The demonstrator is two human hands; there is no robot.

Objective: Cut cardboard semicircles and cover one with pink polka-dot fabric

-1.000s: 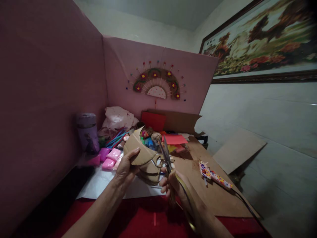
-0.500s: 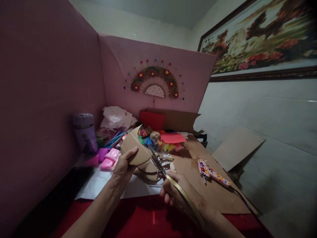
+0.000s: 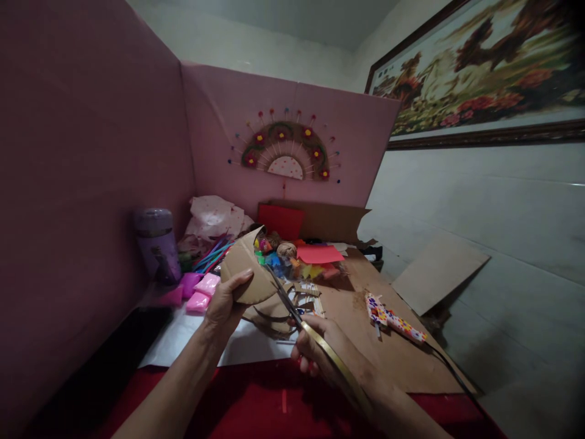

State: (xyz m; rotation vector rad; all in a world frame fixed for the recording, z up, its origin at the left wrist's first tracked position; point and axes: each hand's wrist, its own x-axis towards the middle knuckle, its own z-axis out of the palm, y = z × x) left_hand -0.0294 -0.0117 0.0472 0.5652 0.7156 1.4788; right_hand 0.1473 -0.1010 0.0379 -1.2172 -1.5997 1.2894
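Note:
My left hand (image 3: 225, 300) is closed on a rounded piece of brown cardboard (image 3: 249, 268), thumb on its face, holding it up over the table. My right hand (image 3: 320, 347) grips a pair of scissors (image 3: 292, 308) with gold handles. The blades point up and left, and their tips meet the lower right edge of the cardboard piece. Curved cardboard offcuts (image 3: 274, 314) lie on the table right under the blades.
A patterned glue gun (image 3: 393, 322) with a cord lies on brown paper (image 3: 388, 360) to the right. Pink packets (image 3: 203, 292), coloured sticks, red paper (image 3: 320, 253), a twine ball and a purple bottle (image 3: 158, 244) crowd the back. Pink board walls (image 3: 91, 152) stand left and behind.
The scissors swung from pointing nearly upright, apart from the cardboard, to leaning left with the tips at its edge. My left hand lifted the cardboard piece slightly.

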